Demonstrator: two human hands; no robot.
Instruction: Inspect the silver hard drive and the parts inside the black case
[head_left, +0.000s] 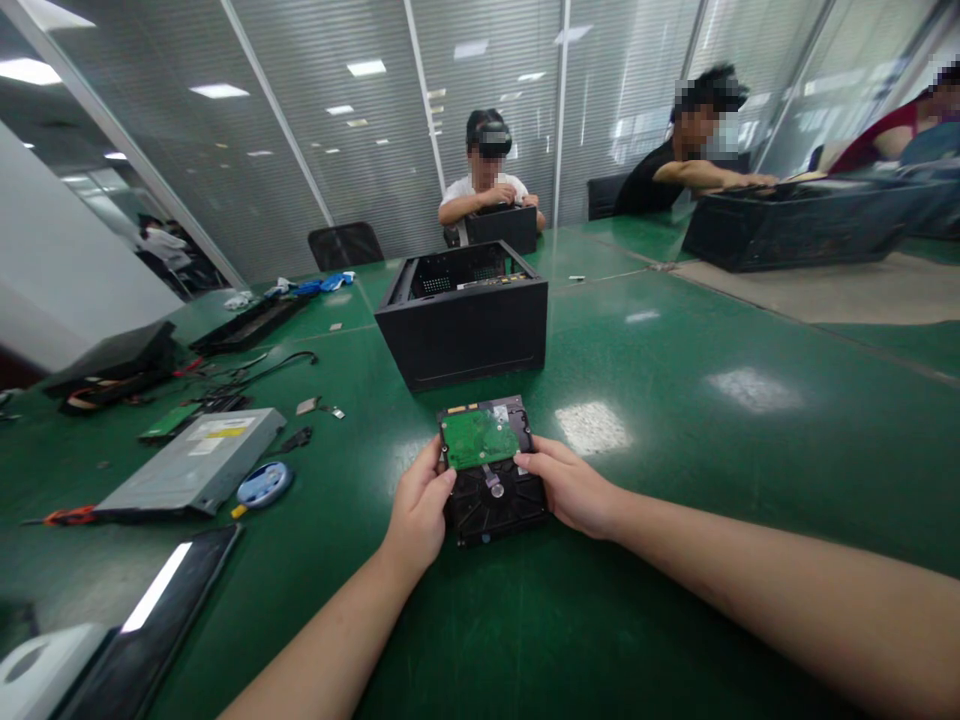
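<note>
Rectangular black-and-green metal hard drive (495, 475) is being held between forward-reaching bare left hand (421, 505) and right hand (576, 487), fingers gripping its sides.

One view: head-worn cam, above the table (667, 420), facing forward and down across it. Left hand (420, 495) and right hand (576, 487) are close, a bit below frame centre, forearms (750, 575) running in from bottom and right edges. Case (465, 335) is mid-range, past the hands. Glass wall (360, 160) is far off, across the top. Wide lens, edges stretch.
</note>
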